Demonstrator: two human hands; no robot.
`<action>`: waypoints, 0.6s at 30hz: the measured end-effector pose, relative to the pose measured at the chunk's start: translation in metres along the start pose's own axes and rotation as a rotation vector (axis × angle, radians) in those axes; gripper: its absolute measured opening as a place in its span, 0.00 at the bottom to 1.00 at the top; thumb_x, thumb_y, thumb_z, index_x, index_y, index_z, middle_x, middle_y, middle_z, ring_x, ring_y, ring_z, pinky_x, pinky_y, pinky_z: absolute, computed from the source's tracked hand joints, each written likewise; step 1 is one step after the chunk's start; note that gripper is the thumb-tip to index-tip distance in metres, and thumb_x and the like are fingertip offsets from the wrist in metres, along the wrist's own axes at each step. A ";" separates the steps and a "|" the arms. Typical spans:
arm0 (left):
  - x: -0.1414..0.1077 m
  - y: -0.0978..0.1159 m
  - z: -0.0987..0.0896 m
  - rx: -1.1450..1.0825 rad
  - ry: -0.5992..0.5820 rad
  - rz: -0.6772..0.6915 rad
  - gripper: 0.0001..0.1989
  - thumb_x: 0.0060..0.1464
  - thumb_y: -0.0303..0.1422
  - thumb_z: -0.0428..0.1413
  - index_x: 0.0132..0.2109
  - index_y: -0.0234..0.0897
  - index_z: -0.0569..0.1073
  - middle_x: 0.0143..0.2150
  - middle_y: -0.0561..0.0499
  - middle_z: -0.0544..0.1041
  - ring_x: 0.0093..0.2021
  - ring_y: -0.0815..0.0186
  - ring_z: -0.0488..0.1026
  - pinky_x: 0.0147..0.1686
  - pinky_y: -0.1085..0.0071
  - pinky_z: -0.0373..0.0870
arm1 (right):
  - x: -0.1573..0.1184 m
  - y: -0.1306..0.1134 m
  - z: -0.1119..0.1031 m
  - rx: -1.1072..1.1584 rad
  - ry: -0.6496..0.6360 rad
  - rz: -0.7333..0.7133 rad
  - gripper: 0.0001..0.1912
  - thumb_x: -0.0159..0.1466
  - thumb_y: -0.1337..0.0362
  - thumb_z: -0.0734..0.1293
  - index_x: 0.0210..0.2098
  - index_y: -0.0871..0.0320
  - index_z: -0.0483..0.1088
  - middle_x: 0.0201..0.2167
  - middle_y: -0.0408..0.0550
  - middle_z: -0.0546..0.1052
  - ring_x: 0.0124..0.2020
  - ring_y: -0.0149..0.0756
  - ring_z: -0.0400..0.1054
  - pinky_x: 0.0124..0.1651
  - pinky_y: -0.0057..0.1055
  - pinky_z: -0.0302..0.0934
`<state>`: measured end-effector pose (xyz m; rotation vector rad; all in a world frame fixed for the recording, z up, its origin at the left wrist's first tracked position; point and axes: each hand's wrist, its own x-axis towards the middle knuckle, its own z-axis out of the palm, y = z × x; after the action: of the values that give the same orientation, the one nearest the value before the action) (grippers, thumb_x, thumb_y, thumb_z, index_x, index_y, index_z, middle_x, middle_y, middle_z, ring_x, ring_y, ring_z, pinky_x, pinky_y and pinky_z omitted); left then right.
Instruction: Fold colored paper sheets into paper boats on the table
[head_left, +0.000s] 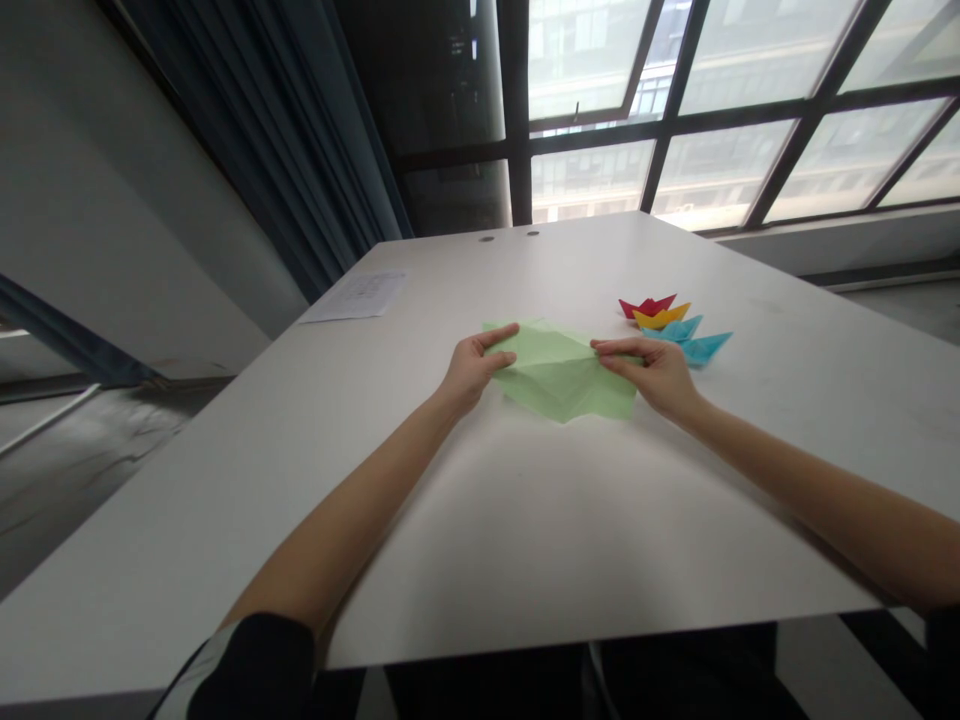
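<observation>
A creased sheet of light green paper (562, 375) is stretched between my two hands, just over the white table. Its lower edge is uneven, with fold lines running across it. My left hand (474, 368) pinches the sheet's left end between thumb and fingers. On the opposite side, my right hand (651, 368) grips the upper right part, fingertips pressed together on the paper. Just beyond my right hand lie folded paper boats: a red one (646, 307), a yellow one (661, 317) and light blue ones (705, 348).
The white table (525, 540) spreads widely around my hands, its front edge close to me. Printed paper (358, 296) lies at the far left. Two round holes sit near the back edge. A blue curtain (277, 130) and large windows (592, 60) stand behind.
</observation>
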<state>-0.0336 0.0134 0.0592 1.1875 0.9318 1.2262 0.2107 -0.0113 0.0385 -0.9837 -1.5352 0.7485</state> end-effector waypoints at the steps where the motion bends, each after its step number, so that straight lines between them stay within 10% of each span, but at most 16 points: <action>1: 0.000 0.000 0.000 0.011 0.000 -0.006 0.23 0.32 0.26 0.63 0.42 0.34 0.76 0.38 0.48 0.78 0.32 0.69 0.71 0.39 0.69 0.67 | 0.000 0.000 0.000 -0.001 -0.003 -0.001 0.10 0.51 0.60 0.70 0.34 0.53 0.76 0.38 0.45 0.78 0.44 0.42 0.70 0.50 0.41 0.64; 18: -0.011 0.007 0.004 0.146 -0.233 -0.057 0.23 0.30 0.31 0.68 0.39 0.34 0.77 0.42 0.44 0.76 0.38 0.63 0.72 0.43 0.63 0.68 | -0.001 0.001 -0.002 -0.104 0.042 0.024 0.13 0.50 0.58 0.70 0.35 0.54 0.75 0.36 0.46 0.78 0.39 0.41 0.71 0.43 0.38 0.65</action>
<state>-0.0323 0.0017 0.0661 1.3772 0.8844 0.9636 0.2127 -0.0114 0.0372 -1.0897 -1.5404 0.6658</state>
